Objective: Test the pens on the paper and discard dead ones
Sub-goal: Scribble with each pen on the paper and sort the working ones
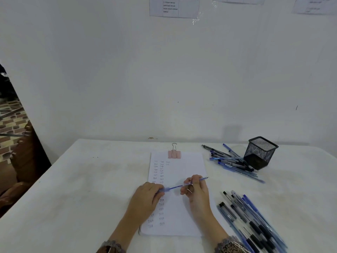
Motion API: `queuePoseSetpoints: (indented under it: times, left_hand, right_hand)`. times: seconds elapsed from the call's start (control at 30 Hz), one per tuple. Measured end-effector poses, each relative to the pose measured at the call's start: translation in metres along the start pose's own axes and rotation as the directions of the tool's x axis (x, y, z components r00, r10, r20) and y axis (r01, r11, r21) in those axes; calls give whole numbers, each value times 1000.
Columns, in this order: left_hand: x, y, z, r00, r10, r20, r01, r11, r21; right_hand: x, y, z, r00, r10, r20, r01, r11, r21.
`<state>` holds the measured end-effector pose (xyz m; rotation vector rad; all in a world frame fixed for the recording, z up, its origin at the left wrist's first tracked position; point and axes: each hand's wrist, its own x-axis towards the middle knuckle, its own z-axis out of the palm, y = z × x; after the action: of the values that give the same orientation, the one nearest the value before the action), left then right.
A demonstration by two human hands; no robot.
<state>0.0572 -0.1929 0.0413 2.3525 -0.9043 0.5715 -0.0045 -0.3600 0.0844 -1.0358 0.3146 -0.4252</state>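
A white table (73,189) meets a bare white wall (109,70) with taped notices (174,7). On the clipped paper (184,167), lined with "Test", the left hand (145,196) pinches the end of one blue pen (179,186) and the right hand (197,189) grips its barrel. To the right, a mesh cup (259,153) stands beside a far pen heap (229,161), and a nearer pen pile (251,221) lies close by.

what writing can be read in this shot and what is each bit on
"Test": handwritten many times in columns on the clipped paper.
Printed sheets on the wall: text too blurred to read.
Pens on the table: any print too small to read.
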Motion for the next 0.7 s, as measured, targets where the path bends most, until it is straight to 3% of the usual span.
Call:
queuePoseSetpoints:
  times: [0.17, 0.33, 0.5, 0.53, 0.57, 0.6, 0.67, 0.7]
  left_hand:
    - [2, -3, 4, 1000, -19, -10, 19, 999, -26]
    - [3, -3, 0, 999, -49, 0, 49, 998, -51]
    - [2, 2, -5, 988, -135, 74, 143, 984, -109]
    - [2, 2, -6, 987, -144, 76, 153, 980, -127]
    - [1, 4, -8, 988, -141, 69, 149, 980, -131]
    - [1, 5, -8, 991, -122, 53, 128, 983, -128]
    - [2, 7, -10, 996, -83, 37, 87, 988, -129]
    - [3, 8, -11, 993, -99, 59, 105, 986, -126]
  right_hand:
    - [-6, 5, 9, 988, 3, 152, 21, 988, -155]
    - [-10, 3, 12, 970, 76, 231, -45, 989, -139]
    - [4, -38, -11, 959, 124, 255, -26, 933, -359]
    - [7, -50, -13, 956, 132, 263, 22, 860, -510]
    - [10, -61, -15, 942, 157, 297, 111, 689, -717]
    - [12, -70, -13, 919, 209, 335, 227, 414, -881]
    - [17, -80, -7, 881, 295, 371, 420, -123, -899]
    - [20, -85, -3, 888, 276, 367, 436, -256, -863]
